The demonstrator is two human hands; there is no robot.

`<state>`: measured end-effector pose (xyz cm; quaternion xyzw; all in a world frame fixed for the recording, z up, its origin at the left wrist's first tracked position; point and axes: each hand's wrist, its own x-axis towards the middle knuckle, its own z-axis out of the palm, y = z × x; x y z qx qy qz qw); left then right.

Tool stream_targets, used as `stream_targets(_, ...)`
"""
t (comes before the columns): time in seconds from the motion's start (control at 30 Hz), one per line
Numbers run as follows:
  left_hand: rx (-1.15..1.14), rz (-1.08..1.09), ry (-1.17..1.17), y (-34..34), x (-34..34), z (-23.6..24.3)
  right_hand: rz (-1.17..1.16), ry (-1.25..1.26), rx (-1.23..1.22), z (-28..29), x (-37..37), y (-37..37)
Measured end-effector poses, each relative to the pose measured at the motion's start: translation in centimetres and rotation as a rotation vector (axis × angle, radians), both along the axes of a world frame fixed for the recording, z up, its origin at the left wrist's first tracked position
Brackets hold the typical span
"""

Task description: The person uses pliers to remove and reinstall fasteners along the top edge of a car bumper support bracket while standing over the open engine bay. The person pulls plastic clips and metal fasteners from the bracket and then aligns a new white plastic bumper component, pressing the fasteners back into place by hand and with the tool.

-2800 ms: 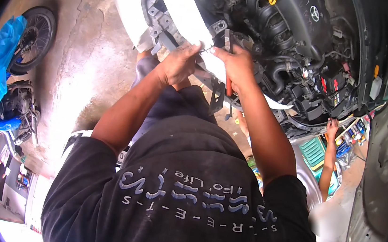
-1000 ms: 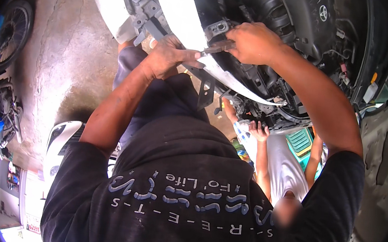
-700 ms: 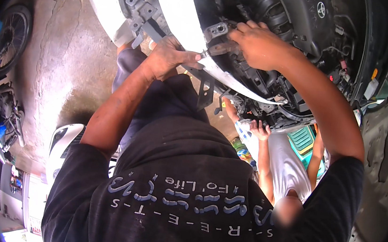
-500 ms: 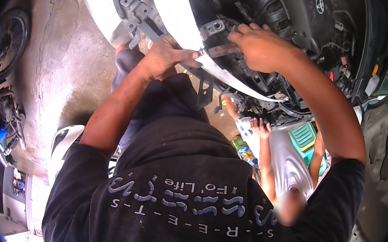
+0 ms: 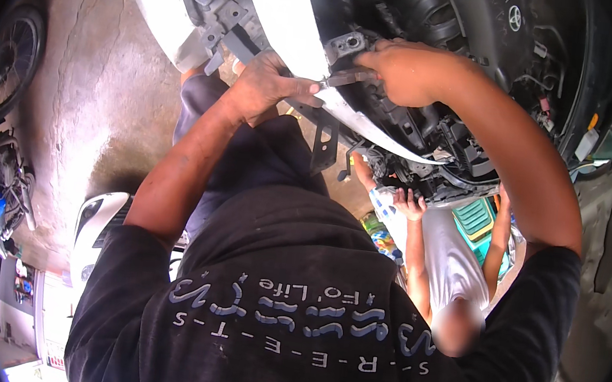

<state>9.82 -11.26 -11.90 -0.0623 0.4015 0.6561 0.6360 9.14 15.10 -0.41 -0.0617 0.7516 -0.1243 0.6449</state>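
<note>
My left hand point(image 5: 263, 91) is closed at the edge of a long white car panel point(image 5: 283, 13), its thumb stretched towards the panel's rim; what its curled fingers grip is hidden. My right hand point(image 5: 408, 73) reaches over the engine bay, closed around a flat, dull grey-brown tool point(image 5: 351, 77). The tool's far end meets the panel edge close to my left thumb. Beside it is a grey metal bracket point(image 5: 347, 44) with a round hole. A dark slotted bracket point(image 5: 324, 144) hangs below the panel.
A black engine cover point(image 5: 495, 33) and hoses fill the upper right. Another person point(image 5: 452, 255) in a light shirt is at the lower right, a hand near the car's front. A motorcycle wheel point(image 5: 15, 67) stands far left, and a white vehicle point(image 5: 97, 225) is behind my left arm.
My right hand's fingers have drawn down and curled more around the tool. The car appears slightly farther right in view. My left hand keeps almost the same place.
</note>
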Motion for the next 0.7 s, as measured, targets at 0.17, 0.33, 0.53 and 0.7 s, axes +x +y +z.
stream_targets(0.17,0.005,0.034,0.016,0.19,-0.12,0.27,0.022,-0.060,-0.006,-0.11,-0.49,0.01)
stream_targets(0.33,-0.007,-0.004,0.061,0.12,0.05,-0.33,-0.033,-0.132,-0.008,-0.17,-0.80,-0.16)
stream_targets(0.53,-0.003,0.072,-0.050,0.33,0.33,-0.31,-0.001,-0.080,-0.092,-0.37,-0.88,-0.22)
stream_targets(0.7,-0.036,0.031,-0.037,0.48,-0.01,-0.09,-0.003,-0.030,-0.106,-0.70,-1.00,-0.06)
